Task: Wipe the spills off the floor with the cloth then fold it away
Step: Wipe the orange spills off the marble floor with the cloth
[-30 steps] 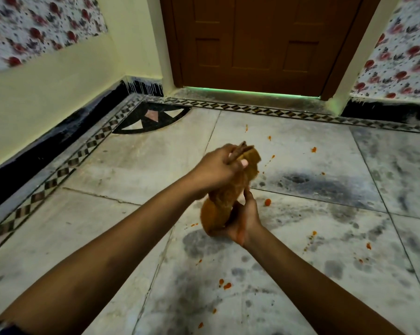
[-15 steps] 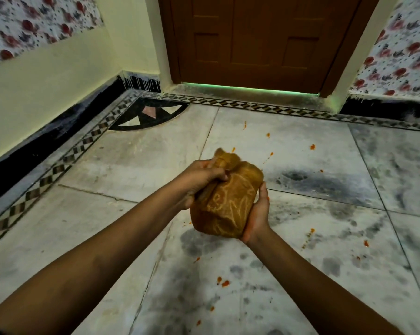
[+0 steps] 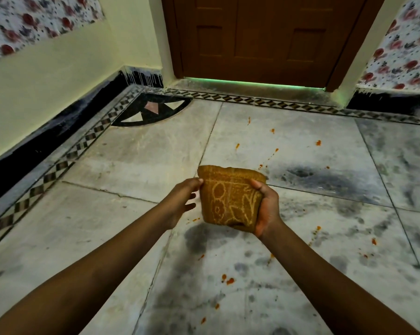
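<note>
An orange-brown cloth [image 3: 230,198] with a pale yellow pattern is held up above the floor, spread to a flat folded pad. My right hand [image 3: 267,209] cups its right edge and underside. My left hand [image 3: 183,198] pinches the cloth's upper left corner with thumb and forefinger, the other fingers spread apart. Small orange-red spills dot the marble floor [image 3: 300,238]: one pair of blobs [image 3: 228,279] lies near me, others lie [image 3: 318,142] further off toward the door and at the right [image 3: 374,241].
A brown wooden door [image 3: 257,37] stands shut ahead, with a green glow under it. A yellow wall [image 3: 47,76] with a black skirting runs along the left. A patterned tile border [image 3: 66,155] edges the floor.
The cloth was bunched and twisted between both hands a second ago. It has been opened out into a flat pad, and my hands have moved apart to its left and right edges.
</note>
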The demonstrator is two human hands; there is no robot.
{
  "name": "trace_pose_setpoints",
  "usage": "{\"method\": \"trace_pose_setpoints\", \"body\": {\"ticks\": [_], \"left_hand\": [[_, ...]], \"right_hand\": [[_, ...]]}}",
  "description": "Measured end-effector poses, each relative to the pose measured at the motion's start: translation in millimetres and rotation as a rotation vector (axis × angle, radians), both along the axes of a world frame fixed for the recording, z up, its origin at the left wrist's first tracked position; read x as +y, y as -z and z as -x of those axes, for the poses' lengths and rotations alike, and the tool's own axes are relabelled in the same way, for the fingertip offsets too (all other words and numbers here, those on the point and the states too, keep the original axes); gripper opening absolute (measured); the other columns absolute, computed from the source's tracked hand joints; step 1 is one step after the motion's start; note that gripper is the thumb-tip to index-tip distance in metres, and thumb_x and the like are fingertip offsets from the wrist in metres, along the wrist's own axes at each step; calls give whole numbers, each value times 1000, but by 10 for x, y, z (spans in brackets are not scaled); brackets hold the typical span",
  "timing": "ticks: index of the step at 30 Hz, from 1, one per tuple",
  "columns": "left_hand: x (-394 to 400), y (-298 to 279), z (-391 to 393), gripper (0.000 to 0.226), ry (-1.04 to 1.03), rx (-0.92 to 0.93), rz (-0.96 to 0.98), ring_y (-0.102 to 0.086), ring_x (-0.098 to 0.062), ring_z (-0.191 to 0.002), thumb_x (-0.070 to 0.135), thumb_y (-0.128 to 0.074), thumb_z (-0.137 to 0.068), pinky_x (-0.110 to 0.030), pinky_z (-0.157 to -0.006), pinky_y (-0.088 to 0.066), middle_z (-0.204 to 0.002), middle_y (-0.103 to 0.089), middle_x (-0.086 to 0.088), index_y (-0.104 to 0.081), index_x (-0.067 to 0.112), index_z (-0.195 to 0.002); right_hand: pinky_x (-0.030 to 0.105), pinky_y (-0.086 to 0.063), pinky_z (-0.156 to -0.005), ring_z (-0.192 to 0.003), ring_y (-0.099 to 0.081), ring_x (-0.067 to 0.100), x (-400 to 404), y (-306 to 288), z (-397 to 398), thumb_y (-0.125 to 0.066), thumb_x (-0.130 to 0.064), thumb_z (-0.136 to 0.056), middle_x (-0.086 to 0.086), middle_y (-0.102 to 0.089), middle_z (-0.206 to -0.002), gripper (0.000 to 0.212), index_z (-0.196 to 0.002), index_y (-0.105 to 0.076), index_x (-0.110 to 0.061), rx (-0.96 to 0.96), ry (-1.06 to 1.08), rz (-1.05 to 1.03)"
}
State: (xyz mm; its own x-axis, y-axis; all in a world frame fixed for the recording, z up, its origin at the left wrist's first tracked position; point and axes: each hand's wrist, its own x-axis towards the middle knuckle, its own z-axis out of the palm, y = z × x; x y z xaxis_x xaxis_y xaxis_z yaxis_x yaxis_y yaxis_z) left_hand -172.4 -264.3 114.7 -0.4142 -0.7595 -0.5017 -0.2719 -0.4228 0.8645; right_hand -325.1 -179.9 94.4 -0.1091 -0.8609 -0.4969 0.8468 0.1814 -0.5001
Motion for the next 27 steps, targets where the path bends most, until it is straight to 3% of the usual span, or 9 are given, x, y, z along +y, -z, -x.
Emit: {"method": "trace_pose_setpoints", "body": {"ticks": [2,4,6,9,16,20,22,24,27], "left_hand": [[25,104,-43,67,69,198,-140,-54,-24,-119,65,-54,-77,-45,-104,-41,-129,-57,-7,-48,25,-131],[26,150,-43,84,98,330,-206,-60,-24,-114,69,-70,-57,-43,-96,-49,-124,-63,-6,-54,24,-127],[21,158,-1,77,81,315,-179,-64,-22,-107,52,-79,-58,-37,-85,-55,-120,-66,-7,-57,17,-123],[15,225,47,55,58,150,-173,-64,-20,-101,22,-71,-77,-31,-76,-55,-113,-66,-8,-52,9,-127],[-51,525,242,51,78,61,-212,-61,-27,-105,17,-67,-83,-39,-82,-53,-119,-63,-10,-48,18,-130],[-412,513,595,37,39,-22,121,-62,-23,-98,13,-65,-86,-34,-79,-52,-117,-63,-11,-52,16,-121],[-670,479,759,29,75,-112,389,-62,-27,-102,22,-68,-80,-36,-86,-51,-111,-65,-9,-56,22,-106],[-935,480,963,31,116,-313,683,-61,-30,-101,32,-61,-72,-35,-85,-47,-106,-67,-10,-59,23,-102],[-1229,499,1279,40,81,-632,1020,-60,-39,-99,24,-58,-82,-39,-81,-45,-106,-66,-16,-54,23,-122]], "right_hand": [[51,-45,-87,-94,-59,38,-4,-16,26,-43,-37,-88,17,-70,-94,38,-106,-63,-10,19,-11,11],[47,-48,-80,-89,-61,36,-23,-47,23,-44,-36,-89,15,-72,-84,35,-103,-63,-10,62,-27,3],[45,-49,-75,-86,-61,34,-49,-31,21,-47,-35,-90,14,-71,-80,29,-99,-63,-12,124,-53,-75],[40,-52,-67,-84,-63,31,-49,75,59,-60,-28,-87,14,-68,-93,22,-101,-62,-11,289,-66,-229],[38,-54,-81,-90,-65,24,9,474,310,-70,-19,-82,11,-68,-99,11,-87,-66,-11,532,-38,-323],[22,-50,-68,-75,-62,19,-141,632,695,-55,-7,-91,14,-67,-98,10,-87,-64,-7,762,135,-382],[21,-42,-75,-88,-62,20,-204,713,938,-54,-10,-91,11,-68,-98,15,-94,-68,-6,1081,172,-445],[19,-37,-83,-104,-59,22,-268,811,1178,-55,-16,-92,10,-68,-107,24,-111,-66,-7,1368,165,-501],[30,-37,-98,-123,-50,28,-375,989,1467,-53,-23,-94,12,-57,-131,37,-128,-55,-9,1608,89,-500]]}}
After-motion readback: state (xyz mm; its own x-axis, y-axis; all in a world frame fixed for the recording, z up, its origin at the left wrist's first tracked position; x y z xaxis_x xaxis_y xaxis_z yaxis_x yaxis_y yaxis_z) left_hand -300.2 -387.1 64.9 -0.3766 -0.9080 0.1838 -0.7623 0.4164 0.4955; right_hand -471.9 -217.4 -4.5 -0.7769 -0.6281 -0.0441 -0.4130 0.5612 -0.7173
